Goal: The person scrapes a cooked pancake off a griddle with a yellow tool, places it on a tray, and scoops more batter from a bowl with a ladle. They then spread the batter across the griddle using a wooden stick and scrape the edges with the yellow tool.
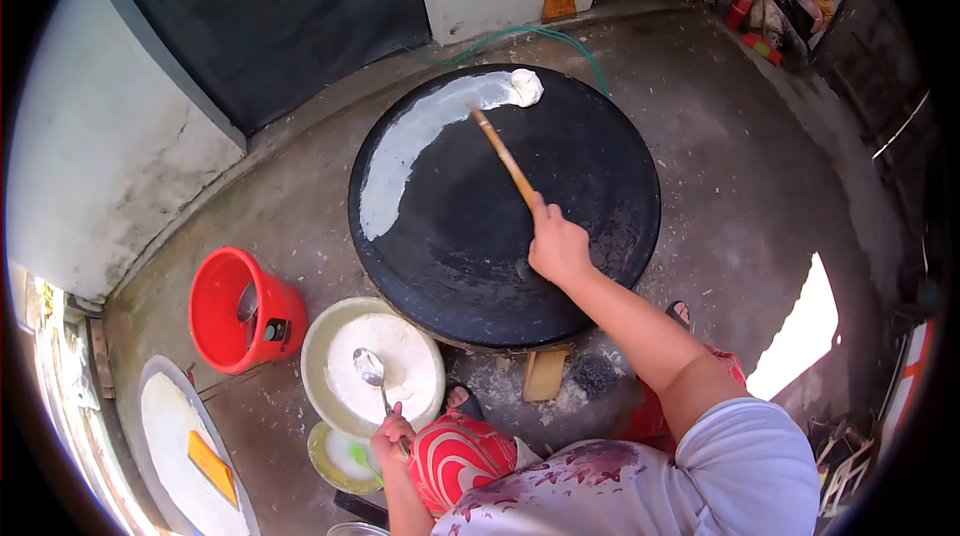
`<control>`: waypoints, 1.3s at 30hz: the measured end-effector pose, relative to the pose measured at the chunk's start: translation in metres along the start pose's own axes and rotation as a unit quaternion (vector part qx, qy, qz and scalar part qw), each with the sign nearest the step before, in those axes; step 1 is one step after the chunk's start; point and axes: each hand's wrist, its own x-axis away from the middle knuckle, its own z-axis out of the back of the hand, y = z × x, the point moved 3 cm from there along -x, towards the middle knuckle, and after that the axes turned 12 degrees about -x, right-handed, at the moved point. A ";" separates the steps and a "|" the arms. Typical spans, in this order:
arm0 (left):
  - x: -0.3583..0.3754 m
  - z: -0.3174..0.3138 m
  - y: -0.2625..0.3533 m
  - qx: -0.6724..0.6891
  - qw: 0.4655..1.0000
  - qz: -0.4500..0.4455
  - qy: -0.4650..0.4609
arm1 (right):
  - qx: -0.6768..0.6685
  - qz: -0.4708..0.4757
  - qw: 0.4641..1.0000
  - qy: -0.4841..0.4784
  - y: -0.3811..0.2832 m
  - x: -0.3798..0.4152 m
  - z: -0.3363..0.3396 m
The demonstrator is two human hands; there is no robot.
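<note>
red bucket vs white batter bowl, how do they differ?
The red bucket is tall, tilted and shows no batter; the white bowl is wide, shallow and full of white batter. The bowl holds a ladle gripped by the left hand; nothing touches the bucket. Both sit on the floor beside the griddle.

We grip a wooden stick (503,154) in our right hand (558,248), its far end in the white batter (420,136) smeared along the left rim of the round black griddle (560,236), near a thicker lump (526,87) at the top. Our left hand (392,433) holds a metal ladle (370,368) over the white bowl (318,388) of batter. A red bucket (225,321) stands just left of the bowl, and a small green dish (335,461) sits below it.
</note>
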 end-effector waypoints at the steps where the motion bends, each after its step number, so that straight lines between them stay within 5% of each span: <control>1: 0.001 -0.003 -0.002 -0.003 1.000 0.000 0.007 | 0.024 0.008 1.000 -0.005 0.002 -0.005 -0.004; 8: 0.003 0.008 0.008 -0.011 1.000 -0.003 -0.013 | 0.027 -0.127 0.991 0.029 0.049 -0.020 0.032; 13: 0.010 -0.016 -0.002 -0.025 0.997 -0.042 0.055 | 0.112 0.008 0.993 0.031 0.022 -0.059 -0.008; 17: 0.032 -0.032 -0.005 0.006 0.999 -0.030 0.039 | 0.124 -0.061 0.987 0.084 0.063 -0.055 0.027; 20: 0.044 -0.045 -0.010 0.019 1.000 -0.017 0.011 | 0.081 -0.103 0.990 0.044 0.079 -0.001 0.051; 23: 0.057 -0.062 -0.013 0.023 0.998 -0.050 0.017 | -0.118 -0.095 0.986 0.064 0.102 0.022 0.049; 25: 0.066 -0.075 -0.017 0.029 0.998 -0.055 0.012 | -0.388 -0.018 0.921 0.033 0.108 0.021 0.060; 26: 0.071 -0.082 -0.019 0.037 0.998 -0.058 0.005 | -0.379 0.020 0.922 0.073 0.124 0.012 0.055; 29: 0.087 -0.100 -0.024 0.034 0.998 -0.051 -0.017 | -0.466 -0.168 0.867 0.059 0.145 -0.016 0.065; 30: 0.092 -0.107 -0.029 0.040 0.998 -0.044 -0.033 | -0.399 -0.149 0.900 0.097 0.168 -0.034 0.054; 32: 0.103 -0.119 -0.040 0.039 0.997 -0.054 -0.036 | -0.420 -0.254 0.867 0.085 0.178 -0.051 0.057; 35: 0.108 -0.128 -0.049 0.020 0.996 -0.080 -0.044 | -0.502 -0.307 0.808 -0.009 0.165 -0.058 0.052; 39: 0.106 -0.136 -0.063 -0.004 0.995 -0.074 -0.072 | -0.493 -0.288 0.820 -0.035 0.171 -0.055 0.059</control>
